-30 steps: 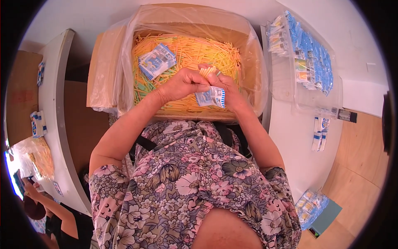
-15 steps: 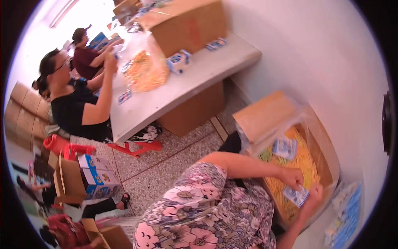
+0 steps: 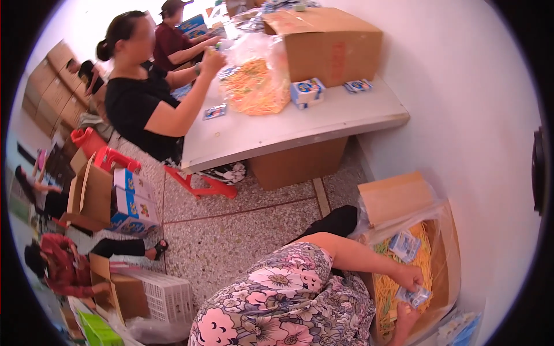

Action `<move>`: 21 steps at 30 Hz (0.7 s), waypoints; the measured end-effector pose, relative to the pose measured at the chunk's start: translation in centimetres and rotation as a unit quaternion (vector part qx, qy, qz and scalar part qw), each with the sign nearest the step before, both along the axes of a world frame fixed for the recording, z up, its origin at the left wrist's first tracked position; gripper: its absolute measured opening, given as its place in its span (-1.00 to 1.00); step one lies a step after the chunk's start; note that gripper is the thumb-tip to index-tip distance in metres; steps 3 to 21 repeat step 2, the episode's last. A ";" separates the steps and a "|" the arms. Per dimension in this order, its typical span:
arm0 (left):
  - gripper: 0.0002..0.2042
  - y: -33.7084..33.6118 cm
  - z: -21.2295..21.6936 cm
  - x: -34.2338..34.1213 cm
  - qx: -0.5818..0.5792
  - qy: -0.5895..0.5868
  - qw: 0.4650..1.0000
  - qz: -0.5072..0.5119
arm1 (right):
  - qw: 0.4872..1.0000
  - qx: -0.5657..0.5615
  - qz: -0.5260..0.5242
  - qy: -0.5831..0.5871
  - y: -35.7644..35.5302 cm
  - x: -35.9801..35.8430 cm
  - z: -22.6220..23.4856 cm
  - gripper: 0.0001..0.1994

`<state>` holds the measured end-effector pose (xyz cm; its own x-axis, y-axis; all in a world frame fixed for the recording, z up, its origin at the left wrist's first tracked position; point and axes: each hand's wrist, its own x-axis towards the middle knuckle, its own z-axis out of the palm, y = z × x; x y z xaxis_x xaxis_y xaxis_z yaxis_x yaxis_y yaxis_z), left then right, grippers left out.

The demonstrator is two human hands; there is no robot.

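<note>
My left hand [image 3: 411, 278] reaches across from the floral sleeve, its fingers closed on the upper edge of a small blue-and-white plastic packet [image 3: 414, 297]. Just below the packet is my right hand [image 3: 407, 317], fingers bent near its lower edge, with a pale yellow bit beside them. Whether that hand grips the packet or the yellow bit is unclear. Both hands are over a plastic-lined carton [image 3: 456, 248] full of thin yellow and green strands [image 3: 389, 288]. Another blue-and-white packet [image 3: 404, 245] lies on the strands toward the carton's far end.
Beyond is a white table [image 3: 242, 141] with a bag of orange-yellow strands [image 3: 254, 86], a large carton [image 3: 329, 52] and a small box [image 3: 307, 93]. A co-worker in black [image 3: 138, 98] sits there. More packets [image 3: 459, 328] lie by the wall; crates and cartons stand left.
The view has shifted, showing more on the left. My right hand has gone from the packet's right side to just below it. My left hand still pinches the packet.
</note>
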<state>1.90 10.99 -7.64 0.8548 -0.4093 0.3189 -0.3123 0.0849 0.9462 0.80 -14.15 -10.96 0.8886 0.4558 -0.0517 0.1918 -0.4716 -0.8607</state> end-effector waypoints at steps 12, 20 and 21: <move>-0.83 1.9 0.6 -0.8 0.055 -0.034 0.997 0.043 | 0.994 0.099 0.020 0.032 1.4 1.4 0.1 -0.78; -0.83 1.9 0.6 -0.8 0.055 -0.034 0.997 0.043 | 0.994 0.099 0.020 0.032 1.4 1.4 0.1 -0.78; -0.83 1.9 0.6 -0.8 0.055 -0.034 0.997 0.043 | 0.994 0.099 0.020 0.032 1.4 1.4 0.1 -0.78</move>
